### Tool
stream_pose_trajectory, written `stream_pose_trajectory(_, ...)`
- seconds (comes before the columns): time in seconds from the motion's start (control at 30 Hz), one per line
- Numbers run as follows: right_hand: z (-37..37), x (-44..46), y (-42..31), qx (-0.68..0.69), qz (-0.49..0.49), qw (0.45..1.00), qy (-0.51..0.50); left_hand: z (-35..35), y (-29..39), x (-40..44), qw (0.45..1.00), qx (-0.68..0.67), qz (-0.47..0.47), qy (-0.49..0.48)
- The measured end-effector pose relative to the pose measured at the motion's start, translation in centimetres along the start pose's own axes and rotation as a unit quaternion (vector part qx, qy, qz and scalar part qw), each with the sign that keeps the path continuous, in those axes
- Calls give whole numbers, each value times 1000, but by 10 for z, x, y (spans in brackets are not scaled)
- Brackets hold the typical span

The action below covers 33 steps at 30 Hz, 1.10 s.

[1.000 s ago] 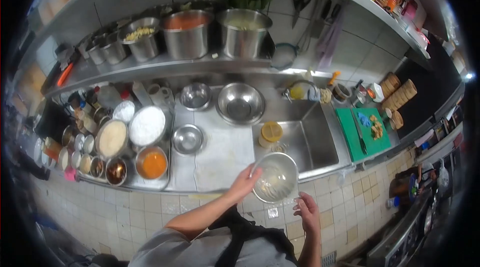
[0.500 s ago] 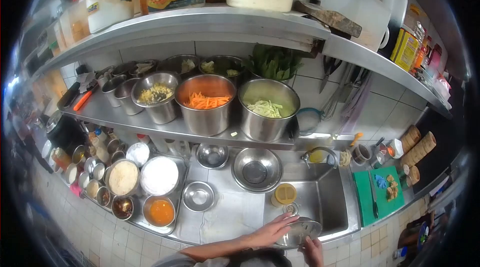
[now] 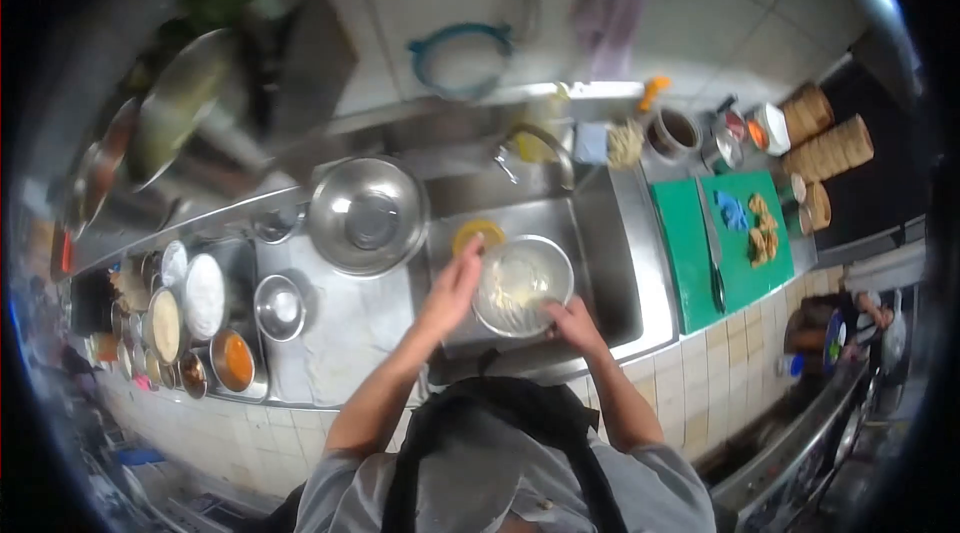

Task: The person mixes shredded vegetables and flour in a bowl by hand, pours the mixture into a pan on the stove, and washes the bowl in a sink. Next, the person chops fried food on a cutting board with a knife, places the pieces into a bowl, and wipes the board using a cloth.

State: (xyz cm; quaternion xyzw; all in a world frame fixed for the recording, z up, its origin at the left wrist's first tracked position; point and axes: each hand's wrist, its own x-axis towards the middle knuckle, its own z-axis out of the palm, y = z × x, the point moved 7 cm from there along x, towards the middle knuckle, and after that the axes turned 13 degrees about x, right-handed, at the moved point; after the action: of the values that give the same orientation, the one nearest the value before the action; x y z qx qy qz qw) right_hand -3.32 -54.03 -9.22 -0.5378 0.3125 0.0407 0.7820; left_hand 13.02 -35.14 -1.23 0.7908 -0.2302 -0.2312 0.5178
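Observation:
A round metal bowl point(image 3: 523, 285) with pale, whitish residue inside is over the sink point(image 3: 610, 278). My right hand point(image 3: 575, 325) grips its near right rim, thumb toward the inside. My left hand point(image 3: 455, 285) is at the bowl's left side with its fingers stretched out; whether it touches the rim I cannot tell. Partly hidden behind the left fingers and the bowl, a yellow round container point(image 3: 480, 230) stands in the sink. The faucet point(image 3: 550, 145) rises at the sink's back edge.
Left of the sink are a large steel bowl point(image 3: 367, 215) and a small one point(image 3: 281, 308). A tray of ingredients holds orange liquid point(image 3: 234, 363) and white powder point(image 3: 205, 297). Right, a green cutting board point(image 3: 690, 233) carries a knife point(image 3: 712, 248). Another person point(image 3: 868, 318) is far right.
My view has swung right and down toward the sink. The bowl has moved from the sink's front edge to farther over the basin, and its inside now shows. My left hand has moved to its left side.

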Motion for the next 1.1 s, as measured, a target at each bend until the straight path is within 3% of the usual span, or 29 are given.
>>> stream_pose_trajectory(0.13, -48, 15, 7, 40, 23, 999, 7, 48, -11, 62, 972, -97, -213, -17)
stream_pose_trajectory(0.2, -71, 13, 4, 53, 39, 997, 30, 69, -30, 103, 969, -91, -232, 0)
stream_pose_trajectory(0.27, -83, 15, 10, 93, 49, 993, 54, 83, -43, 140, 936, -213, -265, 91)
stream_pose_trajectory(0.33, -95, 5, 14, 51, 103, 989, 93, 93, -89, 182, 906, -333, -255, 58)
stream_pose_trajectory(0.37, -97, 0, 13, 56, 110, 986, 111, 91, -57, 188, 888, -344, -283, 112)
stream_pose_trajectory(0.4, -94, -1, 11, 62, 109, 984, 125, 95, -101, 217, 863, -401, -299, 69)
stream_pose_trajectory(0.47, -90, 0, 5, 59, 87, 990, 91, 95, -111, 239, 837, -407, -363, 53)
stream_pose_trajectory(0.53, -89, 5, 4, 81, 75, 988, 110, 86, -93, 239, 869, -347, -351, 27)
stream_pose_trajectory(0.6, -90, 11, 8, 105, 72, 986, 112, 78, -61, 229, 822, -431, -367, 69)
stream_pose_trajectory(0.63, -93, 18, 11, 89, 89, 985, 113, 77, -79, 230, 822, -424, -372, 80)
stream_pose_trajectory(0.7, -86, 33, 9, 85, 104, 984, 116, 72, -100, 245, 750, -605, -265, 21)
stream_pose_trajectory(0.73, -80, 35, 5, 98, 104, 982, 125, 76, -78, 228, 794, -571, -208, 21)
stream_pose_trajectory(0.77, -77, 42, 8, 87, 107, 984, 112, 92, -64, 213, 793, -580, -187, -27)
stream_pose_trajectory(0.87, -63, 54, 9, 113, 105, 983, 99, 129, -1, 162, 906, -319, -269, -73)
stream_pose_trajectory(0.9, -58, 57, 10, 111, 106, 984, 92, 136, -1, 157, 932, -229, -274, -70)
stream_pose_trajectory(0.93, -56, 60, 12, 106, 114, 983, 93, 145, -5, 153, 932, -229, -274, -63)
stream_pose_trajectory(1.0, -53, 62, 10, 99, 121, 984, 90, 154, 7, 156, 987, -33, -111, -113)
stream_pose_trajectory(1.03, -53, 60, 8, 83, 135, 983, 95, 157, 6, 166, 962, 186, -66, -191)
stream_pose_trajectory(1.07, -54, 55, 6, 68, 150, 981, 102, 152, 3, 163, 962, 185, -68, -189)
stream_pose_trajectory(1.1, -54, 50, -3, 65, 150, 981, 100, 140, 27, 161, 932, 332, 29, -143)
